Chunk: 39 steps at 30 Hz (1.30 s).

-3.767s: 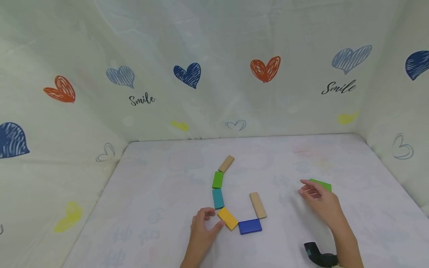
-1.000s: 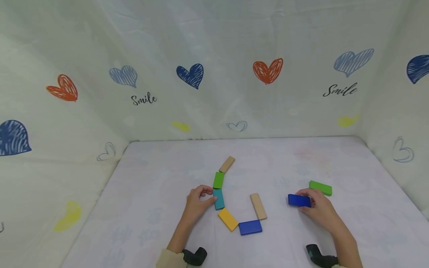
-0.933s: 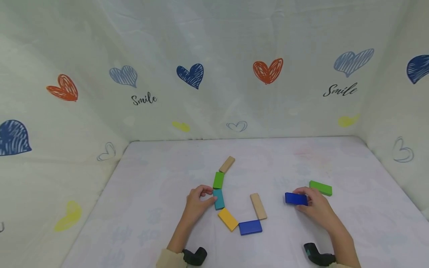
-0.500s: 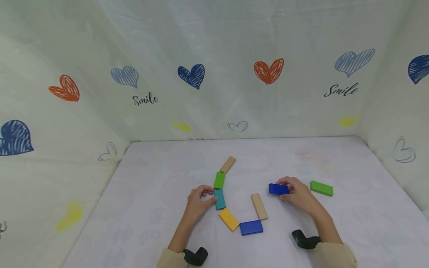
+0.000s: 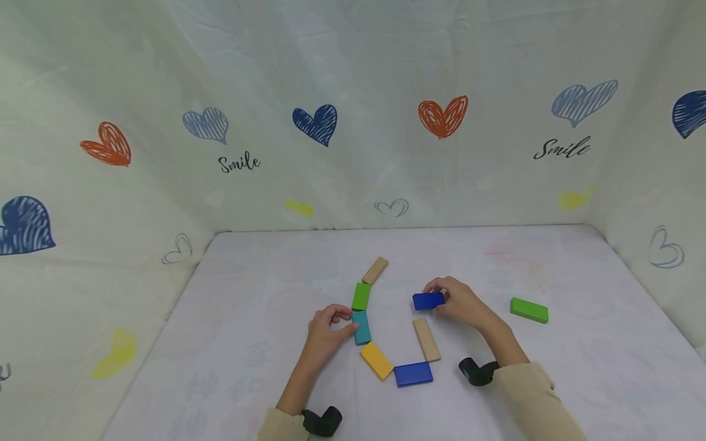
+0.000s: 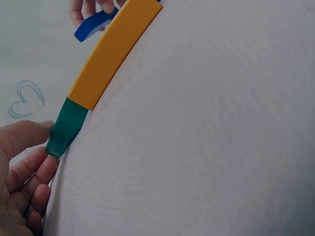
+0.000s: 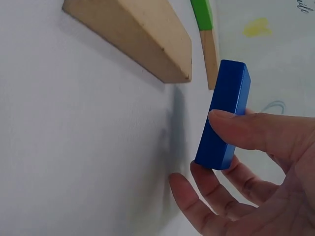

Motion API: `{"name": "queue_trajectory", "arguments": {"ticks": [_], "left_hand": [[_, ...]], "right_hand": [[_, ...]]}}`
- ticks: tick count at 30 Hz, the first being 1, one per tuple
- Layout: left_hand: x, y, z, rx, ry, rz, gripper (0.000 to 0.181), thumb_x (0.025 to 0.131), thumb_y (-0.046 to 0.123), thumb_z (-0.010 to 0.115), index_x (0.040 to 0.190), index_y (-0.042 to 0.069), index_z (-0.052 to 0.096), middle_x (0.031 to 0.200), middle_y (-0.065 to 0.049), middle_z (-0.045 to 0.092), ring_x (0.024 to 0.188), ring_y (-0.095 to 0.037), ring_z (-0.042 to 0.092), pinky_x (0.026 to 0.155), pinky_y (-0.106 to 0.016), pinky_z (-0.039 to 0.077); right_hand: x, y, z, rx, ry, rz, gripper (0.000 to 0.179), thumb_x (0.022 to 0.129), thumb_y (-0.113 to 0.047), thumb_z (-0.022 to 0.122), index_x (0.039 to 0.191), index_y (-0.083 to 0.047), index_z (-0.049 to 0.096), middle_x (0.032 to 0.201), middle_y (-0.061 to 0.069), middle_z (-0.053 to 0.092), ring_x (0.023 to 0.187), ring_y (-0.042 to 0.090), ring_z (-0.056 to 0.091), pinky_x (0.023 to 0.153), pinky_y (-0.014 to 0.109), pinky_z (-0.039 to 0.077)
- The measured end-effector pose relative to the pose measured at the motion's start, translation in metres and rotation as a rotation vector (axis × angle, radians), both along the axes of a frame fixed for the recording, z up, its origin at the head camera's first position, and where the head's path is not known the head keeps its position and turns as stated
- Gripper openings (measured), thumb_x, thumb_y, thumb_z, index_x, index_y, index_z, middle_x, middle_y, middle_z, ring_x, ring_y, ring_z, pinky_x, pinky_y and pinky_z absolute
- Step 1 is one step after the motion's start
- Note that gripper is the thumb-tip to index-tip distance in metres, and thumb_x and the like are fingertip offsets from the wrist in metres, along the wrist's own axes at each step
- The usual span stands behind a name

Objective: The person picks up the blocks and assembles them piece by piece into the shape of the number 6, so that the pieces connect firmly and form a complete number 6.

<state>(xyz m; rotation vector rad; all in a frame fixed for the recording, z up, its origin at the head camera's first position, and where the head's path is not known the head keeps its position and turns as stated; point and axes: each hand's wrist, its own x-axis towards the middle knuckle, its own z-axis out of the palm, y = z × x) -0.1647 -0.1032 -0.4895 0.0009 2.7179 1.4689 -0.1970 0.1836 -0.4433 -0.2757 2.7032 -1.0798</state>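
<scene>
In the head view, my right hand (image 5: 456, 299) pinches a blue block (image 5: 428, 301) above the table, just beyond the near end row's plain wooden block (image 5: 426, 340). The right wrist view shows the thumb across the blue block's face (image 7: 224, 108) and fingers behind it, its shadow falling on the cloth below. My left hand (image 5: 325, 335) has its thumb and fingertips on the teal block (image 5: 361, 328), one on either side. That teal block lies end to end with a yellow block (image 5: 377, 361) and a green block (image 5: 361, 296).
A second blue block (image 5: 413, 374) adjoins the yellow one, continuing the curved row. Another plain wooden block (image 5: 375, 270) tops the row at the far end. Apart from it, a loose green block (image 5: 529, 310) lies to the right on the white table cloth (image 5: 231, 318).
My right hand has picked up the blue block and carried it left and away from me, toward the row. My left hand moved from the yellow block to the teal one, then stayed.
</scene>
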Motion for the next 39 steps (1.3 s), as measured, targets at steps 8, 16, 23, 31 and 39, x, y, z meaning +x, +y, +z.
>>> {"name": "queue_trajectory", "arguments": {"ticks": [8,16,23,31,39], "left_hand": [[-0.001,0.0,-0.001,0.011,0.006,-0.011,0.027,0.077,0.025,0.073,0.1,0.014,0.063,0.092,0.002,0.062,0.09,-0.014,0.044,0.08,-0.033,0.029],[-0.001,0.002,0.0,0.003,-0.015,-0.005,0.027,0.077,0.025,0.073,0.1,0.013,0.063,0.092,0.001,0.061,0.091,-0.015,0.044,0.08,-0.035,0.028],[-0.002,0.002,0.001,0.005,-0.02,-0.006,0.028,0.077,0.025,0.073,0.1,0.013,0.063,0.093,0.001,0.062,0.092,-0.015,0.044,0.08,-0.034,0.029],[0.0,0.003,0.003,0.004,-0.034,0.017,0.026,0.077,0.025,0.073,0.099,0.015,0.063,0.092,0.003,0.061,0.091,-0.015,0.043,0.08,-0.033,0.03],[0.001,0.002,0.005,0.003,-0.055,0.021,0.027,0.078,0.026,0.073,0.101,0.016,0.063,0.093,0.004,0.061,0.092,-0.015,0.044,0.082,-0.034,0.03]], "right_hand": [[-0.008,-0.028,-0.003,-0.004,-0.018,0.041,0.031,0.075,0.001,0.069,0.103,-0.01,0.061,0.103,0.012,0.056,0.092,0.025,0.052,0.082,0.042,0.048],[-0.012,-0.051,-0.003,0.026,-0.022,0.079,0.031,0.075,0.004,0.066,0.102,-0.011,0.062,0.103,0.013,0.054,0.093,0.025,0.053,0.084,0.044,0.047],[-0.014,-0.066,-0.001,0.083,-0.043,0.13,0.033,0.074,0.004,0.068,0.102,-0.014,0.064,0.103,0.013,0.051,0.09,0.023,0.05,0.085,0.043,0.047],[-0.016,-0.075,0.0,0.063,-0.099,0.157,0.024,0.082,-0.007,0.066,0.105,-0.014,0.068,0.105,0.012,0.049,0.094,0.022,0.048,0.088,0.041,0.044],[-0.019,-0.081,-0.006,0.031,-0.1,0.136,0.023,0.083,-0.008,0.066,0.106,-0.008,0.065,0.104,0.013,0.052,0.092,0.022,0.049,0.085,0.039,0.044]]}}
